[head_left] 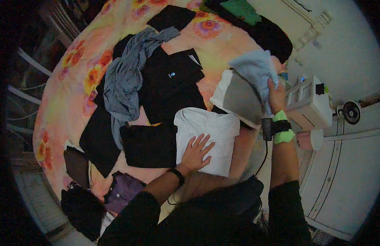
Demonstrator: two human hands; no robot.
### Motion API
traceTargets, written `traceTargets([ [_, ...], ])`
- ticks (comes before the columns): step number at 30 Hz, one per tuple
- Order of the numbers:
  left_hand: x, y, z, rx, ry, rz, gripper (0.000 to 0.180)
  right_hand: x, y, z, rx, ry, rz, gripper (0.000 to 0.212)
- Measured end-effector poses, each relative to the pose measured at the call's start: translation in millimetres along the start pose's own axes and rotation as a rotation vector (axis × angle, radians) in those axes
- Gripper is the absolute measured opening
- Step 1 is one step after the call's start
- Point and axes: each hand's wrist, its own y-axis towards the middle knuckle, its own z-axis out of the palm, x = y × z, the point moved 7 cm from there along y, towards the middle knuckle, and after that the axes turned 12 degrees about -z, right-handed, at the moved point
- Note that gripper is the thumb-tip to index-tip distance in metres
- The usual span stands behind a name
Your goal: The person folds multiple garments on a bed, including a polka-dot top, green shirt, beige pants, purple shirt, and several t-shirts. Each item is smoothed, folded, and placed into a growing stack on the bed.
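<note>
My left hand [198, 153] lies flat with fingers spread on a folded white shirt [208, 121], close to the front of the bed. At the right, my right hand [276, 98] grips the edge of a light blue cloth garment [253, 67], its fingers partly hidden by the fabric. The blue garment is bunched beside a grey and white piece of cloth [241, 98], which lies just beyond the white shirt. Touching the white shirt on its left is a folded black garment [149, 145].
More black clothes [171, 82] and a crumpled grey shirt [126, 82] cover the middle of the flowered bedsheet [208, 26]. A purple garment [124, 190] lies near left. Right of the bed stand a white cabinet [309, 102] and a fan [351, 112]. A dark cable [262, 164] hangs by my right wrist.
</note>
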Motion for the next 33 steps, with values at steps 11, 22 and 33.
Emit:
traceTargets([
  [11, 4, -3, 3, 0.006, -0.003, 0.008, 0.062, 138, -51, 94, 0.06, 0.75, 0.158, 0.064],
  [22, 20, -4, 13, 0.071, -0.057, -0.012, 0.063, 194, -227, 247, 0.696, -0.125, -0.533, 0.041],
  [33, 15, 3, 17, 0.087, -0.316, -0.08, 0.065, 141, -232, 208, 0.608, -0.136, -0.837, 0.062],
])
